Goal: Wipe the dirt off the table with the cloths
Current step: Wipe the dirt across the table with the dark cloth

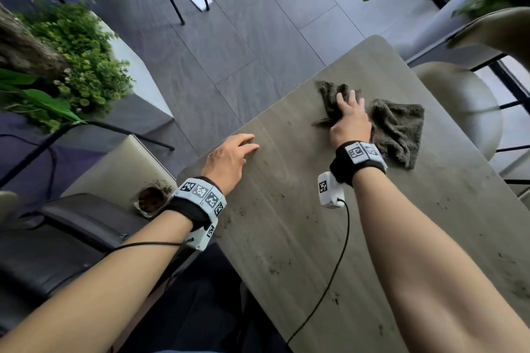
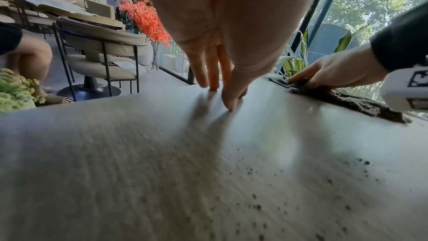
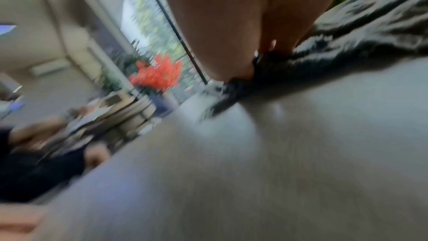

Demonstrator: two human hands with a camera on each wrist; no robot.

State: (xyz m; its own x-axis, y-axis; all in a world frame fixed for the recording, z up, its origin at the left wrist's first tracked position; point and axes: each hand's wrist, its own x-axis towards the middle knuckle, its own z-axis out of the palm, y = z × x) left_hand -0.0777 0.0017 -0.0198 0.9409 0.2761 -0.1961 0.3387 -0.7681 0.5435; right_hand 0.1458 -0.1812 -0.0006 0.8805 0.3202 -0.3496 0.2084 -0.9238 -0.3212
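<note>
Soil fills a small white cup beside the grey wooden tabletop's left edge; my right grip presses a shaggy dark cloth with straight fingers, left grip released.

grey tiled floor, beige chair, leafy plants, glass wall

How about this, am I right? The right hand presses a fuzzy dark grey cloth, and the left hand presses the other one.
No. In the head view the left hand rests straight on the grey wooden table, no cloth under it. The right hand does press a fuzzy dark grey cloth; the other fuzzy grey cloth lies beside it.
</note>
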